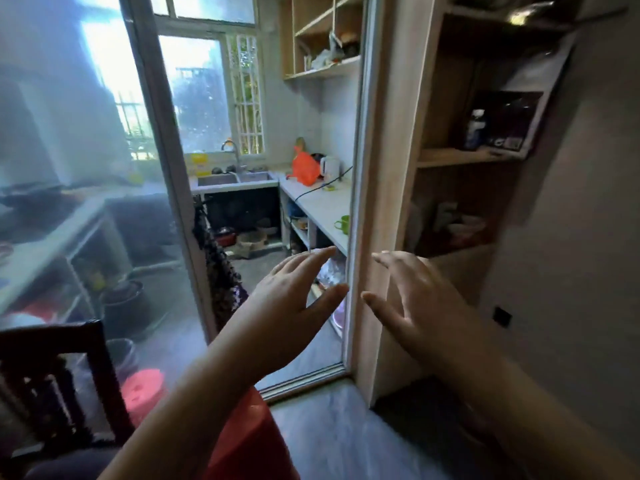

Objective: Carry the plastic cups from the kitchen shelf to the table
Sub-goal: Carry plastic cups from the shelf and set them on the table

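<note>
A green plastic cup (343,224) with a handle stands on the white kitchen counter (318,206), partly hidden behind the door frame (360,188). My left hand (291,306) is raised in the doorway with its fingers spread and holds nothing. My right hand (412,299) is beside it, in front of the door frame, also spread and holding nothing. Both hands are well short of the cup. Open wooden wall shelves (322,46) hang above the counter; I see no cups on them.
A sliding glass door (104,202) stands at the left of the opening. A sink (235,178), an orange bag (304,166) and a white kettle (330,168) are on the counter. A wooden cupboard (467,157) is at right, a dark chair (52,375) and red stool (143,389) at lower left.
</note>
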The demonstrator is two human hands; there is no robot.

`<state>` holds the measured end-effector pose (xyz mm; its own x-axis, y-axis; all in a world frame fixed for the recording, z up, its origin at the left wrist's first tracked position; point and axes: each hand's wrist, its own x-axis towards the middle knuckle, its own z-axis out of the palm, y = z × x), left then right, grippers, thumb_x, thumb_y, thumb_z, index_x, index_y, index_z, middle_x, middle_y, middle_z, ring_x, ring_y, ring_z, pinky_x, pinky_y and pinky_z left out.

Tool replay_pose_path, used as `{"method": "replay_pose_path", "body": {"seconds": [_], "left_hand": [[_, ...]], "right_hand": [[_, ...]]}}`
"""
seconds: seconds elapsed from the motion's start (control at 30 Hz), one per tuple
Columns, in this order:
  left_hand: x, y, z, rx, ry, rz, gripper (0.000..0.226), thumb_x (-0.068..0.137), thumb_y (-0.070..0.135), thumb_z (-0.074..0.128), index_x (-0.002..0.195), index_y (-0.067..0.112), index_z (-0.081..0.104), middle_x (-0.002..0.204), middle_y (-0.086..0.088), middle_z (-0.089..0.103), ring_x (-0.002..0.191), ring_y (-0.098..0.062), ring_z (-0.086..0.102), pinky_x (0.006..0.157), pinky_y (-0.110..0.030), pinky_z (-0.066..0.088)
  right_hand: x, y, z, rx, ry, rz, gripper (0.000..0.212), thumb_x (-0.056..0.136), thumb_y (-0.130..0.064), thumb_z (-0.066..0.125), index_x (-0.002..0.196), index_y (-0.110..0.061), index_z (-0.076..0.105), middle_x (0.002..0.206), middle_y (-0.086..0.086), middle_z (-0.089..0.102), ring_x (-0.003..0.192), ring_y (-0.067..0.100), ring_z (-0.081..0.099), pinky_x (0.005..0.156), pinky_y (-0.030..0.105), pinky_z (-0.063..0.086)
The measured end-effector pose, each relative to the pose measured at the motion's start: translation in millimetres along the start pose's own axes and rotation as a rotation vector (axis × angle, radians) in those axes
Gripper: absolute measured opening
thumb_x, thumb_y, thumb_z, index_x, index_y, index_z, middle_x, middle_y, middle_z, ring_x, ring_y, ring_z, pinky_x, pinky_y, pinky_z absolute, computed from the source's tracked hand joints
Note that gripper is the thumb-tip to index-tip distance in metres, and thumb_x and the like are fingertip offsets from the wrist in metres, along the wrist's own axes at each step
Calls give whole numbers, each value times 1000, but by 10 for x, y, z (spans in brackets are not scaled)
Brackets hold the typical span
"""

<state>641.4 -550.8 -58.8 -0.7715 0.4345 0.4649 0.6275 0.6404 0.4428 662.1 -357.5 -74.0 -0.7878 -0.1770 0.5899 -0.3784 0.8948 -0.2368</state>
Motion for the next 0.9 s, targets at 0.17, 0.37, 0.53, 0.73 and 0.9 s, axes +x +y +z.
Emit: {"method": "replay_pose_path", "body": {"seconds": [0.17, 0.37, 0.53, 0.73, 0.9], "left_hand": [[740, 285, 459, -29, -8, 134, 74, 76, 69, 24, 138, 32, 33, 142, 7, 41, 130, -7, 29, 104, -26, 24], [1734, 364, 996, -22, 14, 260, 70, 79, 67, 25, 139, 33, 29, 143, 11, 39, 130, -3, 23, 101, -23, 20], [2709, 135, 1333, 7, 31, 276, 69, 80, 65, 26, 141, 32, 25, 146, 10, 35, 133, -5, 21, 103, -24, 18], [3659, -216, 1645, 21, 77, 258, 62, 85, 60, 32, 140, 32, 27, 144, 10, 37, 132, -6, 24, 102, -25, 21], [4245, -261, 2002, 31, 44, 257, 61, 86, 59, 34, 140, 31, 26, 145, 10, 36, 133, -7, 24, 105, -27, 23]], "right_hand": [[13, 615, -371, -62, 79, 97, 58, 88, -53, 40, 133, -16, 44, 136, 3, 47, 124, 14, 35, 99, 19, 20], [337, 1470, -493, -86, 139, 189, 56, 87, -58, 38, 134, -28, 40, 139, -11, 42, 126, -1, 27, 99, 14, 19], [1045, 2198, -404, -150, 126, 199, 53, 87, -54, 41, 134, -29, 40, 137, -13, 42, 122, -6, 27, 90, 3, 18], [1784, 2956, -222, -145, 128, 191, 63, 80, -66, 30, 135, -35, 36, 136, -19, 39, 120, -7, 27, 87, 10, 23], [2094, 3543, -111, -133, 123, 196, 59, 82, -62, 34, 134, -35, 36, 122, -29, 31, 113, -15, 22, 82, 4, 20]]}}
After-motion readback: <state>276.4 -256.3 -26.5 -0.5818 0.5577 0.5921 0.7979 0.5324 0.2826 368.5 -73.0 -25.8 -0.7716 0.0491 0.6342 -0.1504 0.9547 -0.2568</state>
